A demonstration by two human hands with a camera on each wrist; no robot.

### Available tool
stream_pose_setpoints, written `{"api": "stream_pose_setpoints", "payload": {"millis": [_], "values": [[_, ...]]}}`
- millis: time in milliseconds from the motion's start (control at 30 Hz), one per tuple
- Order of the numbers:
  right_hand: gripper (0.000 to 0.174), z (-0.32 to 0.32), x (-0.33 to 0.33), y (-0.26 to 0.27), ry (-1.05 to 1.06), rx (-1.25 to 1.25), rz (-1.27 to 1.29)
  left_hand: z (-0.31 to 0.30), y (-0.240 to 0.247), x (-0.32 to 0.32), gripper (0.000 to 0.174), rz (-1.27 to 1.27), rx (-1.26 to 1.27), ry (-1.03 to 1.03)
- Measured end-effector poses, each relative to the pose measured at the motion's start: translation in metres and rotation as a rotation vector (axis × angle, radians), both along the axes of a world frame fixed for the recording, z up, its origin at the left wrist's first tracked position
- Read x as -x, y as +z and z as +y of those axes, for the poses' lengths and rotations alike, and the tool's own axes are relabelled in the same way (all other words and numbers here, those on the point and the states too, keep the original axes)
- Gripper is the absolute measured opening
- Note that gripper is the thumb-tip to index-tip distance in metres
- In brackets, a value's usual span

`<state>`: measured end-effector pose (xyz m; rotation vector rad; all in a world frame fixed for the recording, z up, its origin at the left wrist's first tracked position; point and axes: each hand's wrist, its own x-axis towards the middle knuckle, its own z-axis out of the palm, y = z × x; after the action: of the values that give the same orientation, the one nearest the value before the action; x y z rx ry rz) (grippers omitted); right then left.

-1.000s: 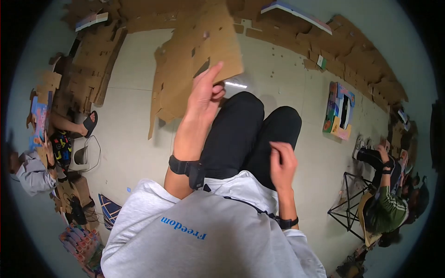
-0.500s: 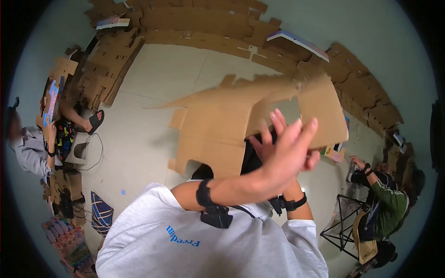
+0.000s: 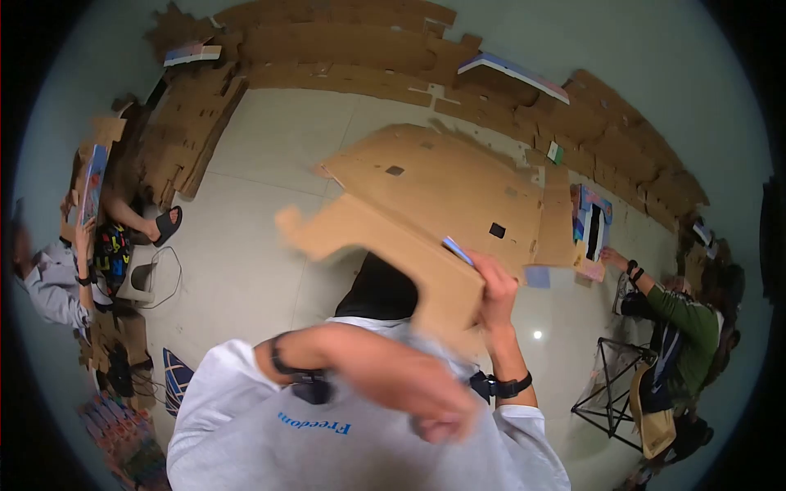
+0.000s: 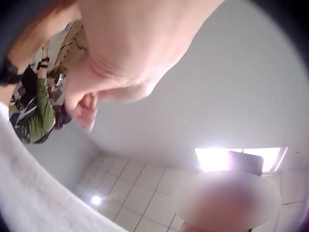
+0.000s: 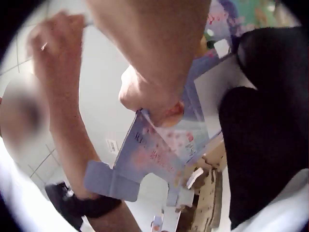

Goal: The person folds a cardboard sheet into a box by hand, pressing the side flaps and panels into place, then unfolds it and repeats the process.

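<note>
A large unfolded cardboard box (image 3: 450,188) spreads over the lap, brown side up, with small square holes and notched flaps. My right hand (image 3: 497,286) grips its near right edge, thumb on one face and fingers on the other. In the right wrist view, the printed purple side of the box (image 5: 149,145) shows beneath the right hand (image 5: 145,94). My left hand (image 3: 442,401), blurred, is close to the chest and apart from the box. Its fingers are curled in the left wrist view, and nothing shows in the left hand (image 4: 125,53).
Flattened cardboard (image 3: 352,49) lines the far wall and floor edge. At right, a colourful printed box (image 3: 591,229) stands near a person in green (image 3: 692,344) and a black folding frame (image 3: 610,393). Another person (image 3: 53,282) sits at left by a stool (image 3: 137,278).
The cardboard has swung down and turned across the lap, from my left hand into my right hand's grip. My left hand has come away from it, back toward the chest.
</note>
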<state>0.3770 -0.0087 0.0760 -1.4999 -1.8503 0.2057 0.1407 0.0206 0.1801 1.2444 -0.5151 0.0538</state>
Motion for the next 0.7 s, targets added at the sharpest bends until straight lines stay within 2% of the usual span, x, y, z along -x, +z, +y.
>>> {"api": "stream_pose_setpoints", "payload": {"millis": [33,67,100,133,167,233,333,400,467,500,533,600,633,700], "values": [[0.025,-0.008,-0.006,-0.003,-0.043,0.043,0.112,0.008,0.003,0.037,0.020,-0.007,-0.095,0.152],[0.016,-0.019,-0.006,-0.004,-0.215,0.144,0.148,0.022,0.001,0.072,0.020,0.086,-0.166,0.180],[0.014,-0.029,-0.014,-0.009,-0.273,0.254,0.291,0.030,-0.004,0.103,0.020,0.180,-0.233,0.210],[0.012,-0.037,-0.022,-0.017,-0.329,0.365,0.430,0.028,-0.022,0.131,0.021,0.469,-0.254,0.243],[0.013,-0.046,-0.025,-0.023,-0.276,0.362,0.469,0.024,-0.046,0.146,0.026,0.760,-0.271,0.272],[0.014,-0.063,-0.018,-0.033,-0.185,0.341,0.559,-0.007,-0.085,0.147,0.043,1.039,-0.756,0.970],[0.017,-0.084,-0.006,-0.038,-0.169,0.447,0.643,-0.030,-0.124,0.108,0.069,1.044,-0.379,1.640],[0.020,-0.092,0.000,-0.035,-0.147,0.470,0.655,-0.029,-0.151,0.086,0.075,0.844,-0.650,1.701],[0.022,-0.097,0.002,-0.034,-0.139,0.494,0.697,-0.028,-0.161,0.075,0.081,0.659,-0.594,1.668],[0.027,-0.100,0.000,-0.032,-0.149,0.436,0.340,-0.025,-0.164,0.070,0.084,0.581,-0.409,1.607],[0.024,-0.110,-0.003,-0.035,-0.210,0.478,0.246,-0.023,-0.166,0.067,0.086,0.504,-0.223,1.539],[0.020,-0.138,-0.008,-0.056,-0.329,0.551,0.059,-0.012,-0.172,0.077,0.081,0.507,-0.196,1.359],[0.035,-0.148,-0.013,-0.062,-0.275,0.651,0.059,-0.008,-0.172,0.077,0.078,0.526,-0.201,1.298],[0.033,-0.171,-0.025,-0.057,-0.194,0.805,0.162,-0.002,-0.173,0.076,0.073,0.540,-0.183,1.225]]}}
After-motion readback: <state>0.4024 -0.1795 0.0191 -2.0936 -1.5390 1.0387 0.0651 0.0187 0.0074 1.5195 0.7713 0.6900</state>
